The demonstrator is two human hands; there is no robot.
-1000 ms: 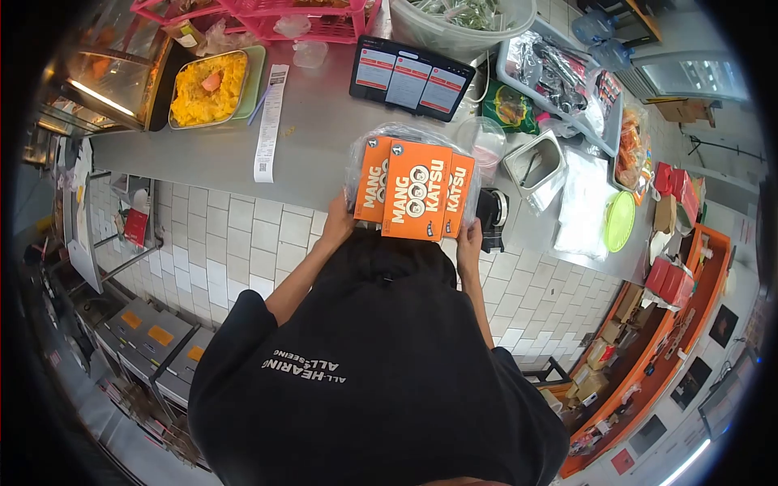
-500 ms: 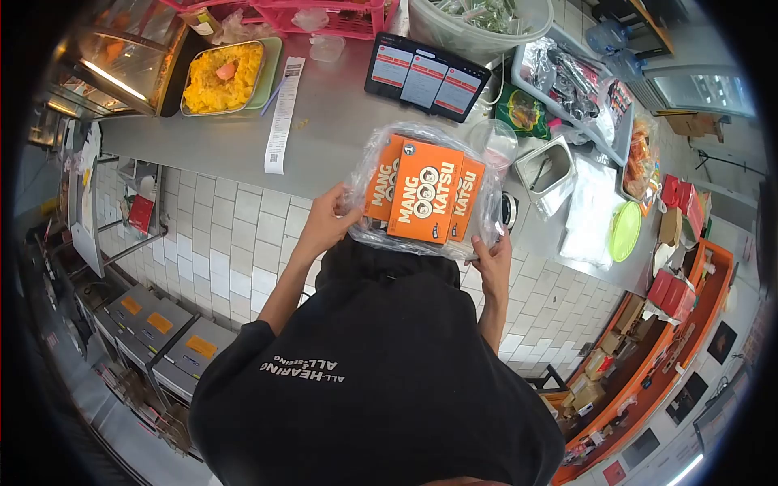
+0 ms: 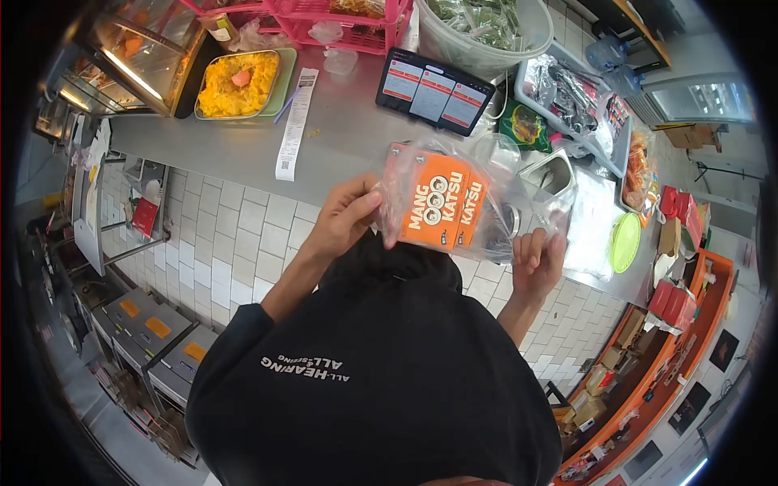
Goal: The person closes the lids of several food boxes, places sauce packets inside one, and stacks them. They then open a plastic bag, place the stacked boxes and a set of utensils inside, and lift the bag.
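Observation:
Orange "Mang Katsu" boxes [image 3: 442,209] sit stacked inside a clear plastic bag [image 3: 506,219] that is lifted off the steel counter [image 3: 243,150]. My left hand [image 3: 344,217] grips the bag's left edge beside the boxes. My right hand [image 3: 538,257] holds the bag's right edge, pulled out to the right and lower. The bag is stretched between the two hands, just in front of my black shirt.
On the counter lie a long paper receipt [image 3: 295,121], a tray of yellow rice [image 3: 239,83], a tablet with order tickets [image 3: 433,91], a small steel container [image 3: 545,172] and a green lid [image 3: 625,240]. A pink rack [image 3: 340,16] and a big tub [image 3: 478,32] stand behind.
Both hands have lifted the bagged boxes off the counter and toward me. My right hand moved out to the right, stretching the bag. The view shifted slightly.

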